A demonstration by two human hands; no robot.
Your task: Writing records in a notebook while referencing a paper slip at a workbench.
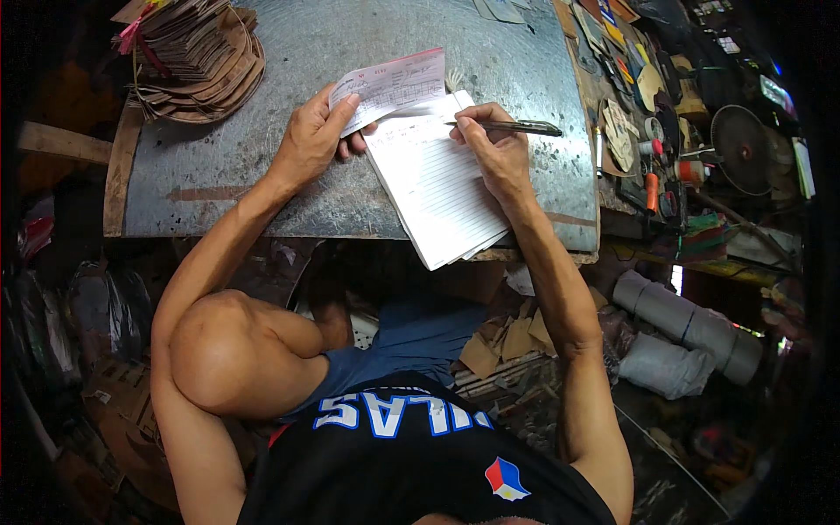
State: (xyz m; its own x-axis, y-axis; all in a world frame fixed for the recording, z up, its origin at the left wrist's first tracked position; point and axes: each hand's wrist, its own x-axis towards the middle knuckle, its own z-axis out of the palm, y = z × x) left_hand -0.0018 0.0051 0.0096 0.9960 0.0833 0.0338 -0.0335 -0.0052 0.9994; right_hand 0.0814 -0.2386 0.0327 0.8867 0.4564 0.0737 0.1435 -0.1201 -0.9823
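My left hand point(317, 131) is closed on a printed paper slip point(394, 83) with handwriting, its thumb on top of the slip's lower left corner. The slip is tilted up over the far left part of a lined notepad point(437, 184). Between the thumb and fingers of my right hand point(492, 150) is a dark pen point(525, 128), its barrel pointing right. That hand rests on the upper right of the notepad page, where a line of handwriting shows near the top. The pen's tip is hidden by my fingers. The pad's near corner juts past the table's front edge.
The metal-topped table point(262, 206) carries a bound stack of brown cut pieces point(197, 66) at the far left. Tools and an orange thread spool point(652, 191) crowd a bench on the right, near a round fan point(742, 149). Wrapped rolls point(687, 324) and cardboard scraps point(503, 346) lie below.
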